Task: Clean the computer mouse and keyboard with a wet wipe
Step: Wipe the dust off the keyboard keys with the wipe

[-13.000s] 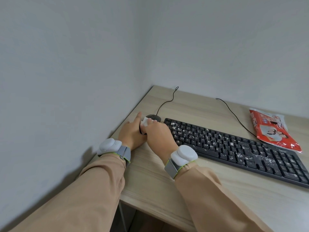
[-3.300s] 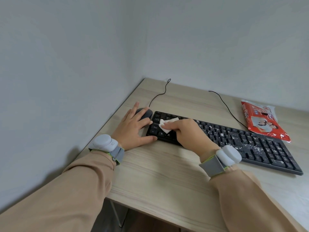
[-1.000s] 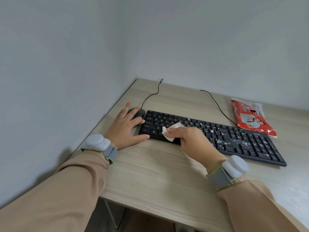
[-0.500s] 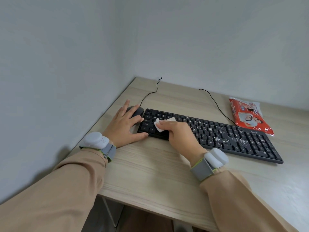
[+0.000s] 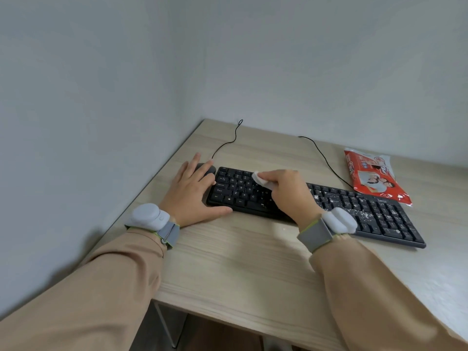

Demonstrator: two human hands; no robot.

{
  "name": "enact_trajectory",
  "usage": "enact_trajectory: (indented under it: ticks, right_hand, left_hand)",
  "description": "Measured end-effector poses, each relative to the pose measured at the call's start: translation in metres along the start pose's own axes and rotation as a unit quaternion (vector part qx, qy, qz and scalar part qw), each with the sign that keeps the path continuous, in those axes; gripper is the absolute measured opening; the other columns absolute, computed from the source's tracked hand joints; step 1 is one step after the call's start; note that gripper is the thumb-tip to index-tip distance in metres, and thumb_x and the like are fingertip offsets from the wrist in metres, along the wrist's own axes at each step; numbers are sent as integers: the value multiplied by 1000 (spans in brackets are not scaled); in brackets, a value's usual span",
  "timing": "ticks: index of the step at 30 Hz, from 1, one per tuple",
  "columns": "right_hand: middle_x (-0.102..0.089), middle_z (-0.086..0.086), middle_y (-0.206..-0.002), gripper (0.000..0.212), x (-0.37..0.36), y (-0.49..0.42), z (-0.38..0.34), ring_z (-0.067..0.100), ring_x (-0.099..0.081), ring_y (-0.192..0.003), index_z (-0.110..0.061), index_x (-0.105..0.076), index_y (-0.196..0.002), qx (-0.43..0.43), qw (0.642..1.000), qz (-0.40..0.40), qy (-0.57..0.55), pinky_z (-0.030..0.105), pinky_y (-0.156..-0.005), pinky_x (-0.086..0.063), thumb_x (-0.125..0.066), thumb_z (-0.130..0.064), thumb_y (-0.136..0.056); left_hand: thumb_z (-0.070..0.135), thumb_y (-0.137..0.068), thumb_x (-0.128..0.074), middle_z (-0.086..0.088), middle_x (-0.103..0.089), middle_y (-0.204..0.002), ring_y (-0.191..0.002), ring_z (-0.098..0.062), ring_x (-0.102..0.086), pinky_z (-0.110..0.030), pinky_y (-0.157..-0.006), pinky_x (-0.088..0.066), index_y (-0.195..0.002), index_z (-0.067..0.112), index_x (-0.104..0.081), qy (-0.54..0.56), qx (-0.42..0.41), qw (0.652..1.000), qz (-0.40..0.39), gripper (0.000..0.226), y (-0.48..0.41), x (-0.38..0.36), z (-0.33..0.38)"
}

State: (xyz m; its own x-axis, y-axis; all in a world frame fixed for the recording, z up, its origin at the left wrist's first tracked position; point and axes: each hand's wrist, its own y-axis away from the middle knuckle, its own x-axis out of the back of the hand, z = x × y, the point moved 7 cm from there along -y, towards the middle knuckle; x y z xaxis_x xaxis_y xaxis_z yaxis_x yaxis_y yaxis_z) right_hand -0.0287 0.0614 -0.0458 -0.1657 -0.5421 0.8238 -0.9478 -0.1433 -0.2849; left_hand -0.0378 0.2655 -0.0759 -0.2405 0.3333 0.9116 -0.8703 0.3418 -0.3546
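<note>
A black keyboard [image 5: 354,211] lies across the wooden desk [image 5: 240,262]; its left keys look clean, while white specks cover the keys to the right. My right hand [image 5: 286,193] holds a white wet wipe [image 5: 260,179] against the upper left rows of keys. My left hand [image 5: 192,193] lies flat with straight fingers at the keyboard's left end, its fingers over the dark mouse [image 5: 206,169] and its thumb along the keyboard's front edge. Most of the mouse is hidden under the fingers.
A red pack of wet wipes [image 5: 372,178] lies at the back right, beyond the keyboard. Two black cables [image 5: 324,158] run toward the back wall. Grey walls close the desk on the left and at the back. The desk's front edge is near me.
My right hand has slid the wipe to the right and up to the keyboard's top rows. My left hand has stayed on the mouse and the keyboard's left end.
</note>
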Motion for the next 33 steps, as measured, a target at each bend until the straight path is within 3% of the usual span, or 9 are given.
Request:
enact_trajectory:
  ticks: [3, 6, 9, 14, 19, 22, 26, 29, 33]
  right_hand:
    - [-67, 6, -121, 25, -5, -18, -14, 23, -63, -109, -18, -68, -114, -9, 999, -5, -35, 25, -93, -49, -55, -27, -94]
    - [-67, 12, -120, 28, -18, -30, -32, 32, -62, -108, -19, -67, -116, 10, 999, -40, 21, 36, -94, -50, -50, -19, -95]
    - [-68, 12, -115, 36, -30, -37, -45, 33, -61, -105, -22, -64, -119, 45, 990, -87, 99, 40, -89, -51, -47, -9, -91]
    - [-65, 8, -120, 55, -36, -40, -39, 29, -59, -108, -28, -56, -129, 41, 974, -133, 177, 40, -90, -51, -43, 2, -85]
    - [-69, 16, -110, 32, -16, -34, -18, 33, -63, -98, -17, -67, -116, 6, 981, -113, 157, 40, -86, -53, -45, -15, -93]
    - [-71, 18, -107, 30, 1, -28, 2, 35, -65, -96, -8, -72, -105, -28, 988, -83, 129, 37, -83, -53, -50, -24, -93]
    - [-73, 16, -96, 28, 11, -25, 19, 33, -66, -86, -8, -74, -98, -58, 988, -64, 126, 29, -68, -49, -52, -25, -92]
    - [-74, 15, -95, 33, 4, -31, 15, 32, -67, -86, -5, -74, -93, -61, 989, -63, 119, 35, -76, -56, -51, -29, -94]
    - [-71, 10, -110, 28, -11, -38, -7, 28, -65, -98, -14, -72, -105, -47, 993, -58, 95, 32, -85, -53, -49, -25, -93]
  left_hand:
    - [92, -50, -49, 2, -23, -156, -147, -13, 10, -41, -119, 9, -124, 16, -44, -15, -2, 1000, 0, 106, -10, -1, 13]
    - [93, -43, -53, 1, -20, -156, -146, -12, 14, -42, -117, 14, -143, 14, -23, -10, -4, 999, -53, 132, -25, -7, 22]
    - [92, -41, -56, 0, -16, -157, -146, -16, 15, -49, -115, 15, -148, 13, -12, -28, -7, 991, -131, 140, -42, -13, 27]
    - [90, -40, -60, -6, -24, -155, -147, -19, -5, -55, -109, 22, -150, 14, -7, -70, 20, 971, -226, 145, -58, -16, 24]
    - [92, -39, -59, -3, -31, -149, -143, -19, -18, -54, -108, 23, -148, 15, -18, -68, 26, 965, -254, 140, -60, -17, 22]
    - [90, -36, -62, 6, -39, -136, -136, -16, -30, -56, -110, 21, -137, 22, -35, -30, 30, 966, -254, 125, -60, -19, 21]
    - [89, -34, -64, 8, -41, -130, -131, -16, -36, -57, -112, 15, -133, 25, -39, -17, 26, 966, -258, 120, -62, -21, 24]
    - [88, -35, -66, 9, -42, -125, -128, -15, -40, -56, -113, 11, -129, 23, -42, -12, 27, 966, -255, 116, -62, -21, 24]
    - [87, -38, -66, 9, -43, -124, -126, -14, -40, -55, -114, 8, -128, 19, -42, -18, 28, 967, -252, 115, -62, -21, 26]
